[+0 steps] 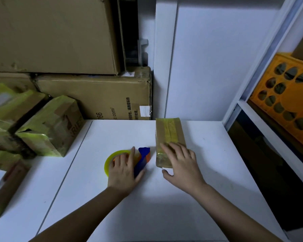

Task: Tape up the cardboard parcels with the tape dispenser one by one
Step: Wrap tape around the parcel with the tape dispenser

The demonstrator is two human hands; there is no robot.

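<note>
White table: left hand grips tape dispenser; right hand flat on parcel.

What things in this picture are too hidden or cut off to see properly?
- Head view: the left hand covers most of the tape dispenser.
- The right hand hides the parcel's near end.
- The taped parcels at left are cut off by the edge.
- The orange crate's contents are too dark.
</note>
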